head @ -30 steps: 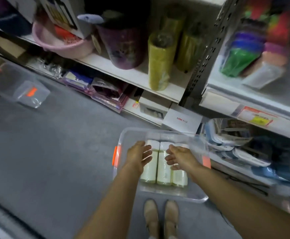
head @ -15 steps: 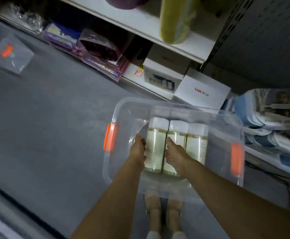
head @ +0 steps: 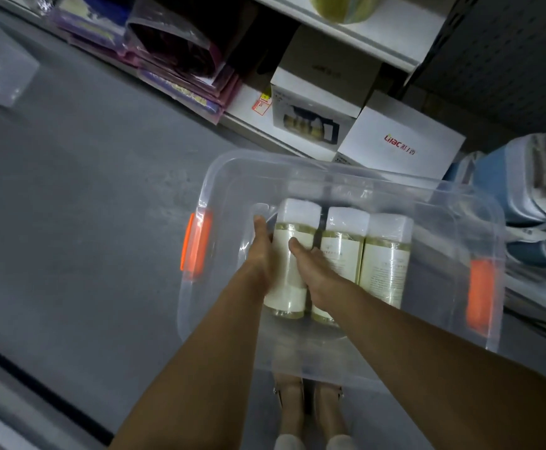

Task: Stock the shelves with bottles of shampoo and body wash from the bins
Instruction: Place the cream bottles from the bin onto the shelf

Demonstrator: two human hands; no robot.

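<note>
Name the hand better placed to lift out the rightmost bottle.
Right. The right hand lies over the middle bottle, next to the rightmost bottle. The left hand sits at the far side of the leftmost bottle and would likely have to reach across the other two.

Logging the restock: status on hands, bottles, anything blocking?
Left hand flat against leftmost bottle. Right hand thumb on it, fingers hidden. Two other bottles alongside in clear bin. Nothing over bin.
</note>
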